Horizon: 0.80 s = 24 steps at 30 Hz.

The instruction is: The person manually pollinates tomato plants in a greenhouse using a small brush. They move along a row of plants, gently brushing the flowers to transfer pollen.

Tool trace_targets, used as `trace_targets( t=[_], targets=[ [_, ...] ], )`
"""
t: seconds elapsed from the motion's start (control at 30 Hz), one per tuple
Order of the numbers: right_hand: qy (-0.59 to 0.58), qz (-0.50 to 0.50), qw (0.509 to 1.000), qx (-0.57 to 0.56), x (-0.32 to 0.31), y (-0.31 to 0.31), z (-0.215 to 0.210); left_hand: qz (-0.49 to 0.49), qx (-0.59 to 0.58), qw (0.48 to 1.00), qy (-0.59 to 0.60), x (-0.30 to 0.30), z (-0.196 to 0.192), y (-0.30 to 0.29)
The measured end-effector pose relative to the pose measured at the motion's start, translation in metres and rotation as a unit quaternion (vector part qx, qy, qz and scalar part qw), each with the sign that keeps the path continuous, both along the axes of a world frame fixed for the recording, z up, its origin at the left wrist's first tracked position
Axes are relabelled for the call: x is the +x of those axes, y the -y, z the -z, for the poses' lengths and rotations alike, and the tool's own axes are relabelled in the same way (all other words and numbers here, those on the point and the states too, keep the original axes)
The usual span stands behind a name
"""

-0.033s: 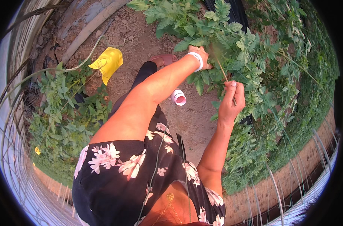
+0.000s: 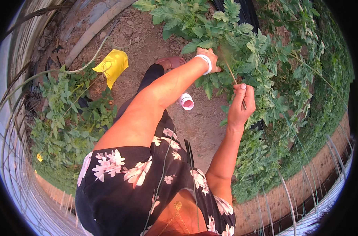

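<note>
My right hand (image 2: 242, 104) pinches a thin brown stick (image 2: 231, 72) between thumb and fingers. The stick slants up and left, and its far tip blurs into tomato-like leaves (image 2: 249, 59). My left hand (image 2: 210, 58), with a white band at the wrist, reaches into the same foliage just left of that tip. Leaves and the back of the hand hide most of its fingers, so its grip does not show. Below my left forearm is a small white open-mouthed container (image 2: 186, 101), pinkish inside; what supports it is unclear.
Dense green plants (image 2: 297, 106) fill the right side, with thin strings running through them. More plants (image 2: 61, 114) grow at the left, beside a hanging yellow sheet (image 2: 112, 67) tied with string. Bare soil (image 2: 194, 131) lies between the rows. A pale pipe (image 2: 96, 29) crosses the upper left.
</note>
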State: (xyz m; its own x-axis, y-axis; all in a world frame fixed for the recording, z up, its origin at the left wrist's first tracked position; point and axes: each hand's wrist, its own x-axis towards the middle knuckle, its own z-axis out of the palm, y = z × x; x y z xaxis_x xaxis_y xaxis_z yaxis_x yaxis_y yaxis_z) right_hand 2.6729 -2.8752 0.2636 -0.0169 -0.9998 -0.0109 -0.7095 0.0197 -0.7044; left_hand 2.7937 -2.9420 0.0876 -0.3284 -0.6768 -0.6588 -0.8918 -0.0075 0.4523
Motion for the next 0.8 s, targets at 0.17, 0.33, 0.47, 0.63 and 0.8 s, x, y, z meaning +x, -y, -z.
trace_targets(
  t=[0.17, 0.33, 0.47, 0.63, 0.8],
  targets=[
    [-0.006, -0.006, 1.0, 0.001, 0.003, 0.003, 0.01, 0.014, 0.01, 1.0, 0.009, -0.001, 0.002, 0.001],
    [0.001, -0.011, 1.0, 0.011, 0.0, -0.002, 0.005, -0.009, -0.021, 1.0, 0.001, 0.0, 0.001, -0.003],
    [-0.003, -0.017, 1.0, 0.023, 0.001, 0.004, 0.008, 0.024, -0.006, 0.999, 0.028, -0.001, 0.0, 0.0],
    [-0.01, -0.001, 1.0, 0.021, -0.001, 0.002, 0.006, 0.024, -0.005, 0.999, 0.023, 0.0, 0.0, 0.0],
    [0.044, 0.039, 0.998, 0.007, -0.007, -0.008, -0.008, 0.01, -0.004, 1.0, 0.009, -0.001, 0.0, -0.001]
  ],
)
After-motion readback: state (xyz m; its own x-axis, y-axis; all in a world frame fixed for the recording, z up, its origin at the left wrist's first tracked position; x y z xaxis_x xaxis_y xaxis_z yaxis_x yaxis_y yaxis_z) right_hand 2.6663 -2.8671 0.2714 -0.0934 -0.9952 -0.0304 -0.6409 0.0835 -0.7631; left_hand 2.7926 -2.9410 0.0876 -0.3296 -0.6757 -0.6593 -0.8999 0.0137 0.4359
